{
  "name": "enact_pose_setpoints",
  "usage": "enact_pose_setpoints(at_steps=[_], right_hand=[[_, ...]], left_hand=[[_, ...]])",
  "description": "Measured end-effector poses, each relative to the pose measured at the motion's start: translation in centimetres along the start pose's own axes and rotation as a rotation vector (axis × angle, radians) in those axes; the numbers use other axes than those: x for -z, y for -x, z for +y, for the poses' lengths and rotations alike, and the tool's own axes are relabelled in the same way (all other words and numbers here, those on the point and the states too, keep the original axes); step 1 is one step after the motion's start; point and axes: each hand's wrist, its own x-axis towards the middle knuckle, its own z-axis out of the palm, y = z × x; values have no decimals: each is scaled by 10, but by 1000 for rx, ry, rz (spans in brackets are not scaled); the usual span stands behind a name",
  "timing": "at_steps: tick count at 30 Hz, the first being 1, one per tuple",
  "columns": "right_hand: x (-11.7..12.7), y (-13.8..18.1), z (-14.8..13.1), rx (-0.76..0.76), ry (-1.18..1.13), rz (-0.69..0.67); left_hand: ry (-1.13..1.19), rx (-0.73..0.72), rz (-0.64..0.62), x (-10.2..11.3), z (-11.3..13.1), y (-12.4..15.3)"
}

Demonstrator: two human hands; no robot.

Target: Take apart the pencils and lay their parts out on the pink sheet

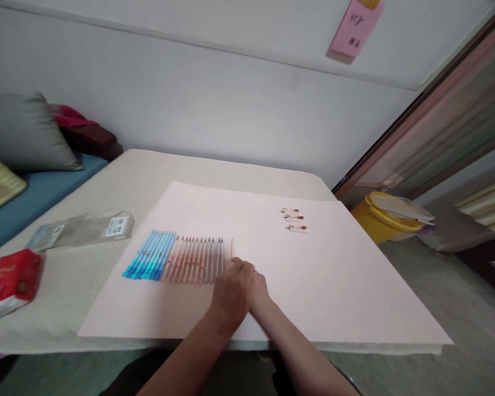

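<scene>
At the near side, 2 bare forearms over the edge of the table [223, 171] and of the pale pink sheet [334, 286] on top. Next, left hand [233, 289] with bent fingers drawn in narrow at the near part of 1 slim pale pen [232, 248]; cannot tell whether pinched or merely touched. Right hand [260, 286] close against the left, partly behind; fingers hidden, so cannot tell wide or narrow.

Pen near the middle of the sheet, long axis near to far, free end toward the wall [231, 110]; near end lost under the fingers, tip too small to make out. To the left, roughly parallel, a row of clear pens [193, 259] with reddish prints, blurred, then a row of blue pens [150, 256] just beside.

Off the sheet, red-and-white packet [14, 280], cut off at the left, and clear plastic wrapper [88, 228]. Wide bare room on the sheet right of the hands, out to the slanting right edge. Farther off, 3 short pen-like items [296, 218] crosswise, dark tips leftward. Past the right edge, yellow bucket [371, 220]; far left, gray cushion [22, 132], cut off.
</scene>
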Motion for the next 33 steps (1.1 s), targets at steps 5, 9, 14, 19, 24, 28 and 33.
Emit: enact_pose_setpoints(at_steps=[5, 9, 14, 19, 24, 28, 33], right_hand=[[-4, 4, 9, -85, 139, 103], [0, 4, 23, -134, -6, 137], [24, 12, 30, -67, -815, -50], [43, 26, 21, 20, -1410, -321], [41, 33, 8, -70, -1776, -475], [41, 34, 2, -58, -1900, -523], [44, 36, -2, -31, -1739, -357]], left_hand=[[151, 158, 221, 26, -9, -12], [759, 404, 281, 32, -21, -21], [1231, 751, 298, 21, -30, -23], [1375, 716, 144, 20, -24, -25], [1396, 571, -28, 17, -14, -21], [1394, 533, -99, 12, -9, -18], [1370, 480, -56, 13, -9, -17]])
